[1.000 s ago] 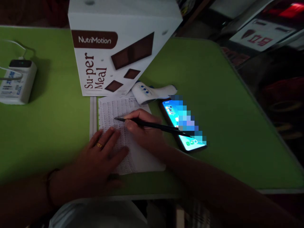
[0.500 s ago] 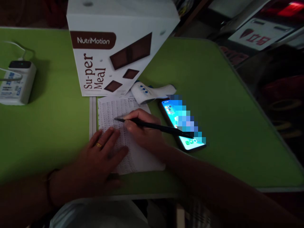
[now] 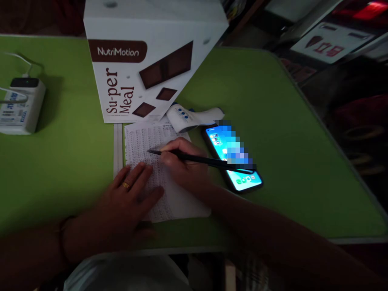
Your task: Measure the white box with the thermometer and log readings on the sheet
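Observation:
A sheet of paper [image 3: 188,202] covered with columns of small handwriting lies on the green table [image 3: 257,97]. My right hand [image 3: 184,165] rests on it, fingers pinched round a black pen [image 3: 197,160] whose tip points left at the written columns. The pen's back end reaches over a lit smartphone [image 3: 242,180] lying to the right. Spread across the sheet's left side, my left hand [image 3: 130,198] holds the paper flat and wears a gold ring. Touching the top of the sheet is a white infrared thermometer [image 3: 194,117] with blue buttons.
Behind the paper stands a large white NutriMotion box [image 3: 118,89]. At the far left sits a white power adapter [image 3: 21,109] with cables attached. A pale strip [image 3: 118,149] runs along the table left of the sheet. Dark clutter lies beyond the table's right edge.
The pen tip has shifted slightly to the right on the paper, and the pen's back end has swung a little upward and right. My left hand stays in place.

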`<state>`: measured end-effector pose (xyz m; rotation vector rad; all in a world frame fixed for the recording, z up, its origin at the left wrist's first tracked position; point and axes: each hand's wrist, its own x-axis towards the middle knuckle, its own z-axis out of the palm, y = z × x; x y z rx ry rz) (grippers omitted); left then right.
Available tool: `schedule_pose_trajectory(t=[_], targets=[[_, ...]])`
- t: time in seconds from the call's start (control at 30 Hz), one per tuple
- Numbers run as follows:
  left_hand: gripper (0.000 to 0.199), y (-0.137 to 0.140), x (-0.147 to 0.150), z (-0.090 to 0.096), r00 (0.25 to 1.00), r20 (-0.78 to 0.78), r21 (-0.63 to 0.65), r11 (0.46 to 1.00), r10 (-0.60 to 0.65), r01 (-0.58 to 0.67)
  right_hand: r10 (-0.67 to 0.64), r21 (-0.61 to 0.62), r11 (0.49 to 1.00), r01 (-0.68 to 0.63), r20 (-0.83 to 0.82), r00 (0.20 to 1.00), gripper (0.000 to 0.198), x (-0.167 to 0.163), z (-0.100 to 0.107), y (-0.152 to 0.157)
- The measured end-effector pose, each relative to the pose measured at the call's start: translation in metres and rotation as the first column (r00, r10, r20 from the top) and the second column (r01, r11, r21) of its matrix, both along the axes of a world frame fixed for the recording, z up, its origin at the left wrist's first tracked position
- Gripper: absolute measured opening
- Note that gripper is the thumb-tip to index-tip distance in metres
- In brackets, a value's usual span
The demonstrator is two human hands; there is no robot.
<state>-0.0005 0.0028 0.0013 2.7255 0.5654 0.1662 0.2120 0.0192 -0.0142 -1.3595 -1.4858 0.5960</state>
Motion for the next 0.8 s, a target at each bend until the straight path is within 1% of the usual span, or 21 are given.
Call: schedule_pose_trajectory(t=[0.13, 0.3, 0.47, 0.53, 0.63, 0.8], targets=[[0.088, -0.0003, 0.0000, -0.0005, 1.000, -0.011, -0.018, 1.000, -0.001, 0.001, 0.009, 0.021, 1.000, -0.009, 0.008, 1.000, 0.008, 0.0000, -0.0008, -0.0002], [0.090, -0.0007, -0.0003, -0.0017, 1.000, -0.001, 0.001, 1.000, 0.006, -0.006, 0.009, 0.004, 1.000, -0.009, 0.000, 1.000, 0.012, 0.0000, -0.0008, -0.0008], [0.090, 0.0000, -0.0004, -0.0014, 1.000, 0.013, 0.005, 1.000, -0.002, 0.001, -0.020, 0.045, 0.999, 0.020, -0.011, 1.000, 0.008, -0.0017, -0.0012, -0.0001], [0.088, 0.0000, -0.0003, -0.0009, 1.000, -0.001, -0.005, 1.000, 0.002, -0.002, -0.027, 0.027, 0.999, 0.027, -0.001, 1.000, 0.008, -0.0019, -0.0008, -0.0003], [0.089, -0.0001, -0.0004, -0.0002, 1.000, -0.014, -0.011, 1.000, 0.004, -0.005, 0.001, -0.015, 1.000, -0.001, 0.011, 1.000, 0.010, -0.0008, 0.0005, -0.0009], [0.089, 0.0001, -0.0004, -0.0002, 1.000, -0.013, -0.006, 1.000, 0.000, 0.000, 0.008, -0.037, 0.999, -0.008, 0.018, 1.000, 0.010, 0.0018, 0.0004, -0.0013]])
